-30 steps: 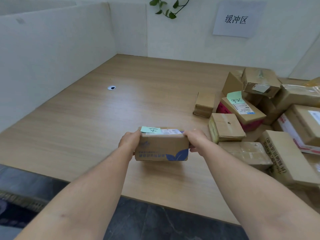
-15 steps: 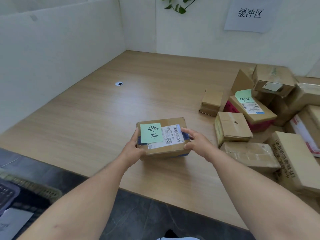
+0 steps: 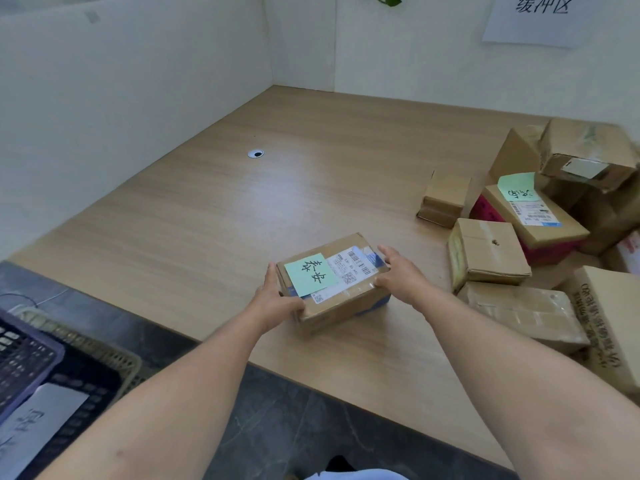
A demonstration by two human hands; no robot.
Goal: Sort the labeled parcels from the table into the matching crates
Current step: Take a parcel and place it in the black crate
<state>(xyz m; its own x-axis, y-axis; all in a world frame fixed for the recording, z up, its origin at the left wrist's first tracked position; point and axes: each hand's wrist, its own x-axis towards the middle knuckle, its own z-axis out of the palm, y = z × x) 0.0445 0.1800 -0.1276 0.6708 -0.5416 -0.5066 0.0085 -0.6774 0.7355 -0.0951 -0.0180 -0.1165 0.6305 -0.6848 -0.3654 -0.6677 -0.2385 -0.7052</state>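
A small cardboard parcel with a green handwritten note and a white shipping label on top sits near the front edge of the wooden table. My left hand grips its left end and my right hand grips its right end. At the lower left, on the floor, stand a purple crate and a dark crate holding a white paper label. A pile of other parcels lies on the table's right side; one of them also carries a green note.
White partition walls enclose the table on the left and at the back. A paper sign hangs on the back wall. A round cable grommet sits in the tabletop at the left. Dark floor runs below the table's front edge.
The parcel has been tipped so that its labelled top faces up and has come closer to the table's front edge. The view has dropped, bringing the crates at the lower left into sight.
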